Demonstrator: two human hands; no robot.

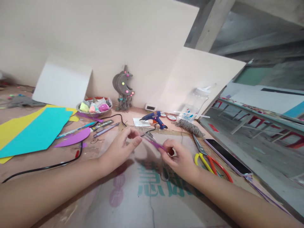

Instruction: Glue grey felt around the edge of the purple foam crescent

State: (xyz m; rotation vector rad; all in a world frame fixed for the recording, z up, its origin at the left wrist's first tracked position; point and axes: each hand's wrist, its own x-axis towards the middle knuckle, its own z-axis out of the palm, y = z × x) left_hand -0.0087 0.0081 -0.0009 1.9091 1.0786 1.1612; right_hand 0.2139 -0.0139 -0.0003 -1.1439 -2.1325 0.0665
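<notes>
My right hand (177, 156) pinches a thin purple piece (155, 144), seen nearly edge-on, between thumb and fingers. Grey yarn (149, 135) covers its far end, and a loose strand dangles below my right hand onto the sheet. At the yarn-covered end is my left hand (125, 144), its fingers curled and the thumb close to the forefinger. Whatever lies between those fingertips is too small to make out. Both hands are above a translucent sheet (130, 205) with green and pink print.
Behind the hands sit a blue glue gun (155, 117), a grey yarn skein (190, 126) and a bowl (82, 112) of coloured clay. Scissors (200, 148) and a phone (228, 156) lie right; turquoise card (40, 131) and a black cord (47, 167) left.
</notes>
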